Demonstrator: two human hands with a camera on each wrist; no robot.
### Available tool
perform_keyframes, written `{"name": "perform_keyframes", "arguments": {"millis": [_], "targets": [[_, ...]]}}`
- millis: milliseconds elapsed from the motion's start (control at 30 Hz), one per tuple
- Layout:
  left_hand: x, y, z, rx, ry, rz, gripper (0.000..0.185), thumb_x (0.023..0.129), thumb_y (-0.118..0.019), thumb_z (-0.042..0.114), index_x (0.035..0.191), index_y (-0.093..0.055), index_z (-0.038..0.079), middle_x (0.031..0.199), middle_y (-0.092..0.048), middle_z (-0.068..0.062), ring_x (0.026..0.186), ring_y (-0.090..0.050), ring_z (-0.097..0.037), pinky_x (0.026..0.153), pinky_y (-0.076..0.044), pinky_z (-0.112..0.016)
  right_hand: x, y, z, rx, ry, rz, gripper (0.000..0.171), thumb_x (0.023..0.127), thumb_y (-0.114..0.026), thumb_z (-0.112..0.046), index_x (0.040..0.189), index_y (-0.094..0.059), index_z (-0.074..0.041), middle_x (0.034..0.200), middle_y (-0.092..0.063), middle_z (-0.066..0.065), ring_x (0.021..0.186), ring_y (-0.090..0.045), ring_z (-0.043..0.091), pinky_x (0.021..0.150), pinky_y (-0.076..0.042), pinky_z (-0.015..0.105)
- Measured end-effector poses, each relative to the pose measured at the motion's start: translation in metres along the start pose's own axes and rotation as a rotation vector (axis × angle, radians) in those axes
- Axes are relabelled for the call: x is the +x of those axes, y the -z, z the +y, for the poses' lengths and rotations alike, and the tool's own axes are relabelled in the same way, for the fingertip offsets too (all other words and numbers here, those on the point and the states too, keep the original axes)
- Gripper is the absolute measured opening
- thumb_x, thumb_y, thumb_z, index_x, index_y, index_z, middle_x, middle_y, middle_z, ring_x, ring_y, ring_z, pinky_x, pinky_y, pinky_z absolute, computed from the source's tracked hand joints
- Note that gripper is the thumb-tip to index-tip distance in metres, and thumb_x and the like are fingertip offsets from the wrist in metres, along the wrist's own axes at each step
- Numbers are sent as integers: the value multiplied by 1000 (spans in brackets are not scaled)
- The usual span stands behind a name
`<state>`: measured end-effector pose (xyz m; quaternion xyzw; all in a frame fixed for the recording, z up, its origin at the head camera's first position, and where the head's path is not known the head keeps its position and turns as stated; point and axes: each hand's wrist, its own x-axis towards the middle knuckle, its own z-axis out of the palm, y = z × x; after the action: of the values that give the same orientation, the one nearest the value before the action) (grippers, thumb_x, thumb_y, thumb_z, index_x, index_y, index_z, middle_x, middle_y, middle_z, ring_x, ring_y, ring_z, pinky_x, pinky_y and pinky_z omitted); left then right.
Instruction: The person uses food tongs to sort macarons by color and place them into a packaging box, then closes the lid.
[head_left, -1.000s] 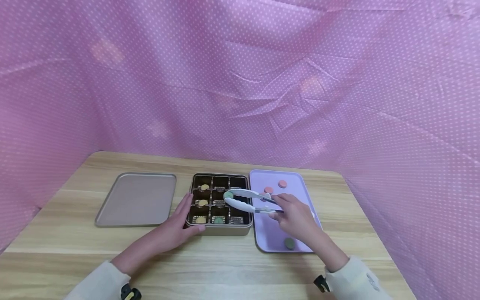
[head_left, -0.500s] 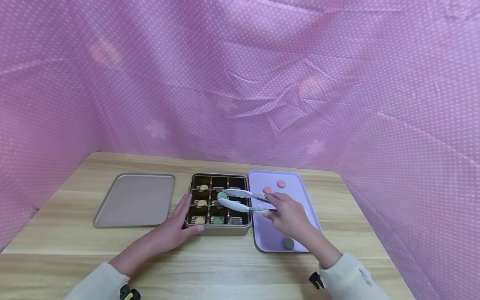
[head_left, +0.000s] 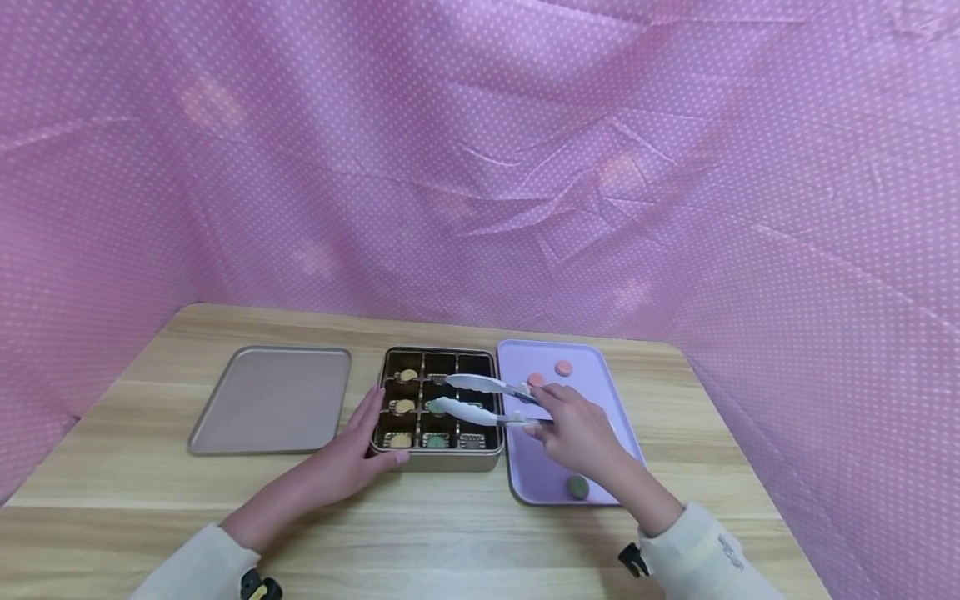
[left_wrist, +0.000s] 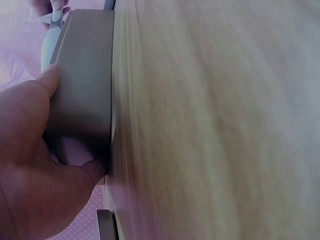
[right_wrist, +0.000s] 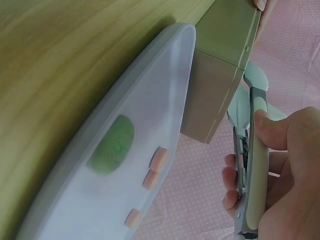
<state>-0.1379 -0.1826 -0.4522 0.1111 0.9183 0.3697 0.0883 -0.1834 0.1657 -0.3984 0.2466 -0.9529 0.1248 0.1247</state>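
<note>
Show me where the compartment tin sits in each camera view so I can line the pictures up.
Head: the compartment tin sits at table centre, between the flat lid and the lilac tray.
Left wrist: its plain grey side wall fills the upper left, with the left hand against it.
Right wrist: its corner shows at upper centre, beside the lilac tray's rim.
Shared landmark: the white tongs, which cross above the tin in all three views.

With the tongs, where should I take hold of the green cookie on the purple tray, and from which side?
Grip the green cookie across its thin edges, coming from above. It lies flat near the front rim of the purple tray, apart from the pink ones, so its rim looks free all round.
</note>
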Motion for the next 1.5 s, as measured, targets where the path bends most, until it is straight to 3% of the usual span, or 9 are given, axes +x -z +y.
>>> {"name": "perform_keyframes", "arguments": {"millis": [233,500,900,1133,1367,1500], "targets": [[-1,1,1,-3,-1,-1,111,91,-56,70,161,15,22,167,22,-4,151,-9,-49,117,-17,-68,-5,3,3,19,-24,-7,63,83,-83,-31,138,-63,-10,118,-70,5,107,-66,25,79,-59,46],[-2,1,2,-6,3,-4,111,90,-55,71,161,15,21,167,23,-3,151,-8,-49,117,-16,-68,-19,12,13,30,-41,-18,60,83,-83,-30,134,-64,-4,124,-69,7,114,-64,26,94,-57,49],[-3,0,1,-10,6,-1,112,89,-54,73,161,15,22,166,24,-2,152,-6,-49,117,-16,-69,-56,29,47,38,-47,-16,57,84,-82,-25,134,-64,-4,124,-68,7,113,-66,28,91,-58,52],[-3,-1,1,-11,10,-2,112,89,-54,74,161,16,22,166,23,-2,152,-6,-49,117,-15,-69,-75,38,64,9,8,-8,56,82,-84,-23,131,-66,-6,120,-70,3,101,-67,18,81,-60,42],[-3,-1,2,-10,8,-1,113,89,-53,74,161,16,23,167,22,-5,152,-5,-47,118,-15,-68,-94,47,86,27,35,-76,57,80,-84,-16,133,-65,-5,127,-68,7,113,-67,28,91,-59,49],[-2,-2,2,-9,3,0,113,88,-53,75,161,16,23,168,21,-6,152,-5,-47,118,-15,-68,-105,51,101,79,24,-132,60,79,-83,-10,135,-62,-3,132,-65,11,112,-68,31,88,-61,44]]}}
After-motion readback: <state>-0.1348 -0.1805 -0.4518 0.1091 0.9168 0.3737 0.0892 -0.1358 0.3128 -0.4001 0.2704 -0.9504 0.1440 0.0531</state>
